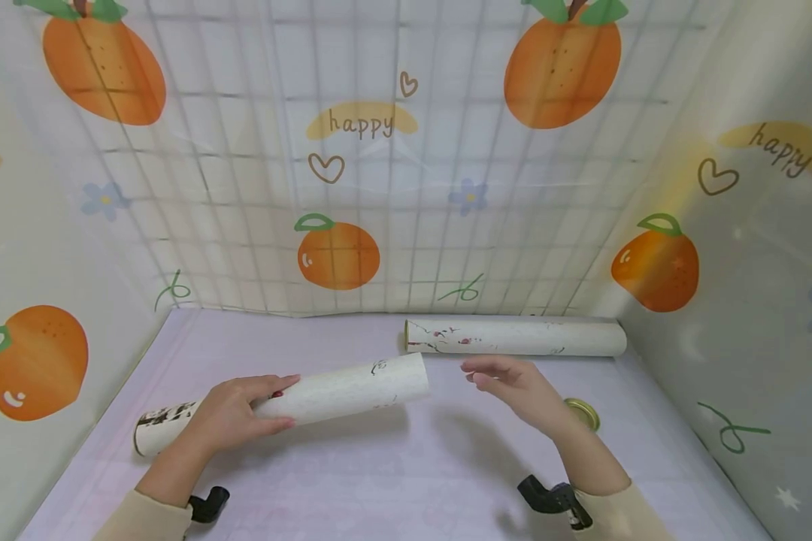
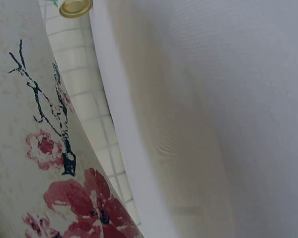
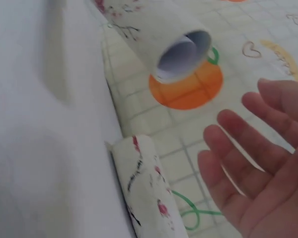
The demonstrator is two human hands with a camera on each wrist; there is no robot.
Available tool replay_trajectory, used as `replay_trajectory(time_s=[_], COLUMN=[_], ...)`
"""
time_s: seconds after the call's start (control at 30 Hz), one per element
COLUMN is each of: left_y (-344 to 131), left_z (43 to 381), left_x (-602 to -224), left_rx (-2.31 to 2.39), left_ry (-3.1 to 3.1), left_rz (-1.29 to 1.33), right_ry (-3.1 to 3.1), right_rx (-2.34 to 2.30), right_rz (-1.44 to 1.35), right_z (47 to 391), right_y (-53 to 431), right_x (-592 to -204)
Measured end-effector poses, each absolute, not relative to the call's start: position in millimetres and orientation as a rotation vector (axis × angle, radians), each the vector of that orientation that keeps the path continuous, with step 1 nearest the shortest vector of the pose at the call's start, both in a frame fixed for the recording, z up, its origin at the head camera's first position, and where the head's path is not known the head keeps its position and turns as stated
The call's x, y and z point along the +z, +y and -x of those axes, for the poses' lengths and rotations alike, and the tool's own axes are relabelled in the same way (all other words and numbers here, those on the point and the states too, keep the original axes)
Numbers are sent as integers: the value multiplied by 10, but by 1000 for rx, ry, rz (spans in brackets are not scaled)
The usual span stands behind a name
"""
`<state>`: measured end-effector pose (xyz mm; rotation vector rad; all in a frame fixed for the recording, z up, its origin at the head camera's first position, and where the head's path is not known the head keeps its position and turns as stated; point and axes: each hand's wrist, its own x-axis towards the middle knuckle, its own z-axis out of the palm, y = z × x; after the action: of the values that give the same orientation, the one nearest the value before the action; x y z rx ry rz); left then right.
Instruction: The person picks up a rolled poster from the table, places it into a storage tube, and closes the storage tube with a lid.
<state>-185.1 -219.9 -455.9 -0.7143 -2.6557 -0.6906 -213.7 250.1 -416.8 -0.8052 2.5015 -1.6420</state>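
Observation:
My left hand [image 1: 230,412] grips a white cardboard tube [image 1: 359,389] round its middle. The tube slants up to the right over the table, its right end raised; red blossoms and dark branches decorate it, large in the left wrist view. That right end has no lid, and a roll of white paper [image 3: 181,53] shows inside it in the right wrist view. My right hand [image 1: 517,391] hovers just right of the open end, holding nothing, fingers loosely extended. A round gold lid [image 1: 584,415] lies on the table beside the right forearm.
A second blossom-patterned tube [image 1: 514,338] lies along the table's back edge, a gold cap [image 2: 75,8] on its left end. Behind the pale tablecloth [image 1: 352,481] hangs a curtain [image 1: 243,248] printed with oranges over a wire grid; more printed cloth borders both sides.

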Motion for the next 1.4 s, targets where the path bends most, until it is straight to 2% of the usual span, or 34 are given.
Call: replay_trajectory(time_s=[0.43, 1.1, 1.4], left_y=[-2240, -2280, -2284], left_z=[1843, 1841, 1872], left_x=[-4574, -4592, -4592], left_rx=[-685, -680, -677], left_ry=[-2668, -2721, -2739], left_rz=[702, 677, 681], right_ry=[2629, 2965, 3033], right_rx=[-1544, -1214, -1056], right_rz=[658, 233, 170], right_z=[2068, 1921, 1946], right_y=[2985, 3584, 3773], right_x=[-4198, -4299, -4405])
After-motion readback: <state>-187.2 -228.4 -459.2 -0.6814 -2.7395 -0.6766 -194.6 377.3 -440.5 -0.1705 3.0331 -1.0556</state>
